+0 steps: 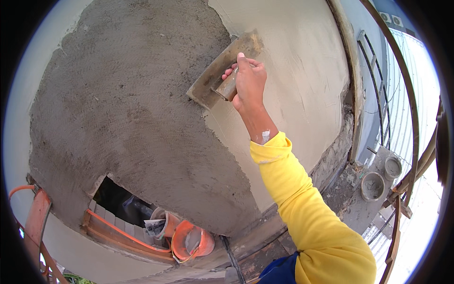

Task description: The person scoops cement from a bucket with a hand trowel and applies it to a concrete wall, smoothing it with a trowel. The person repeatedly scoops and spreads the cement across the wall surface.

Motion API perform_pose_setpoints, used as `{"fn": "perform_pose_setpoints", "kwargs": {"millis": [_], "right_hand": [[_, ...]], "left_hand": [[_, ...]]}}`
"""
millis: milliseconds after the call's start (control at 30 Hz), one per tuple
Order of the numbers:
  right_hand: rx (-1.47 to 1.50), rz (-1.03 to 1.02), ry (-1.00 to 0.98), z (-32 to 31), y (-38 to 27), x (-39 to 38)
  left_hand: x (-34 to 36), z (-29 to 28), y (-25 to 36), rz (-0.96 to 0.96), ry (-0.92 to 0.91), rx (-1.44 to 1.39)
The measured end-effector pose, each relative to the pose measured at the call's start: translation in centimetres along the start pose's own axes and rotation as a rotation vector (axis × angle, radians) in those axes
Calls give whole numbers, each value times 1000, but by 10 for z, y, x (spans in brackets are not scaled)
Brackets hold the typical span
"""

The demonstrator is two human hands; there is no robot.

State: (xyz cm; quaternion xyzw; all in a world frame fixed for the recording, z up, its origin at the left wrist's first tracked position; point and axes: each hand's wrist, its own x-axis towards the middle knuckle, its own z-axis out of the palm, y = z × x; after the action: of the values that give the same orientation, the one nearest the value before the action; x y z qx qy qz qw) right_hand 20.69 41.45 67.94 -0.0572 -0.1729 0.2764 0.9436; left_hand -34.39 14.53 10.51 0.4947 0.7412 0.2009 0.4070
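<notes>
My right hand (250,81), at the end of a yellow sleeve, is closed around the handle of a plastering trowel (213,80). The trowel's long rectangular steel blade is smeared with plaster and lies tilted against the wall. It straddles the border between rough dark grey mortar (132,104) on the left and a smoother pale plaster coat (293,85) on the right. A white smear of plaster marks my wrist. My left hand is out of view.
Below the mortar is a rectangular wall opening (120,203). Beside it stand an orange bucket (205,244) holding grey material and another bucket (170,225). Two round containers of grey mix (372,186) sit on a plank at right, near curved-looking poles (406,90). An orange-red metal frame (37,220) stands lower left.
</notes>
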Motion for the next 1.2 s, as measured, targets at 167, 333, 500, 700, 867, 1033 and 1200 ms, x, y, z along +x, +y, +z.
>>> {"fn": "perform_pose_setpoints", "kwargs": {"millis": [167,333,500,700,867,1033,1200], "right_hand": [[72,-51,-344,112,-31,41],[-122,-151,-565,84,-54,27],[-792,-180,-430,-5,-29,2],[-1107,-239,-854,-141,57,-133],[-1558,-477,-1229,-317,35,-164],[-1830,-930,-1425,-308,-4,-82],[-1744,-1349,-1361,-160,-38,4]], "left_hand": [[3,8,0,26,-9,-15],[-11,12,-16,17,3,-46],[-23,27,-29,6,3,-91],[-50,33,-47,4,43,-124],[-74,38,-85,46,88,-158],[-98,62,-77,-31,70,-151],[-101,97,-60,-71,162,-130]]}}
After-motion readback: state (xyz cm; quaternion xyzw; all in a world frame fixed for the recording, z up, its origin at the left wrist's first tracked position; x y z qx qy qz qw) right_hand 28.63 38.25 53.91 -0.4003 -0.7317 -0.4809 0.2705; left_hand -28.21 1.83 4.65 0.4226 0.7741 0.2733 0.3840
